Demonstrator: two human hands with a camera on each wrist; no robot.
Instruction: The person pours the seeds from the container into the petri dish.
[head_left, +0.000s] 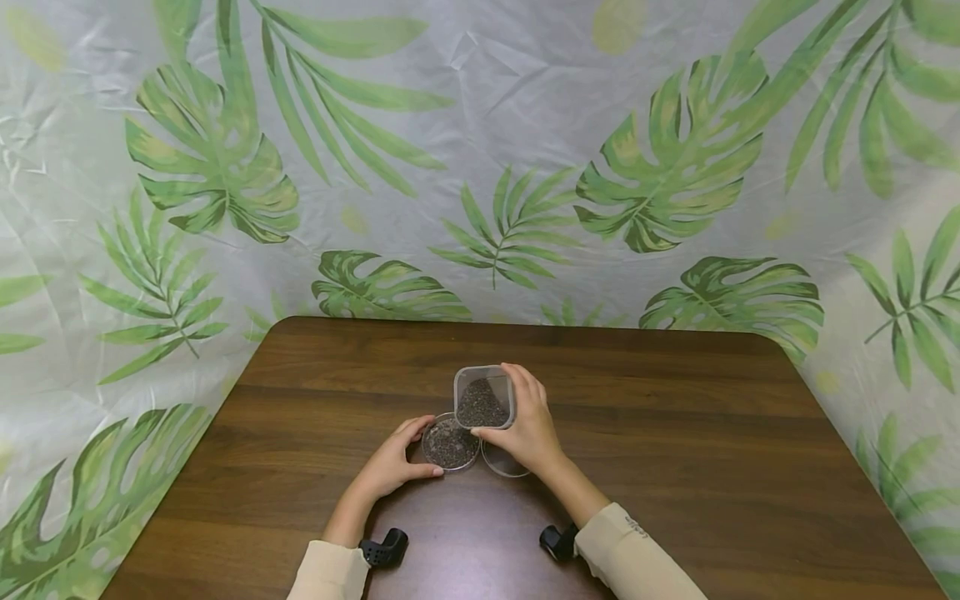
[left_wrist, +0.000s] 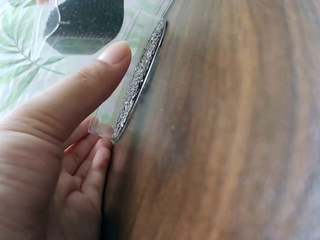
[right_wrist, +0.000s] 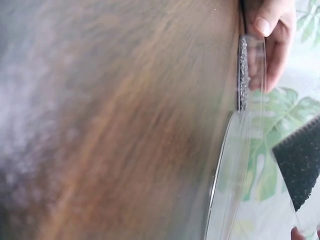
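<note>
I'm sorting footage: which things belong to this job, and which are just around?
Job: left hand; round granule dish it holds; right hand; square granule container it holds; clear dish, probably.
Just around: wooden table; leaf-patterned sheet; black wrist devices.

On the tabletop point(head_left: 675, 433), the filled dish point(head_left: 442, 450) lies to the left, with the second dish point(head_left: 506, 465) just beside it on the right. The filled dish holds a layer of granules. Raised off the tabletop is the tub point(head_left: 483, 396), more granules inside it; from the head view it overlaps the far edges of both dishes. The left hand point(head_left: 397, 454) is around the filled dish's left side, the right hand point(head_left: 531, 425) at the tub's right. A backdrop point(head_left: 517, 125) hangs behind the tabletop's far edge.
</note>
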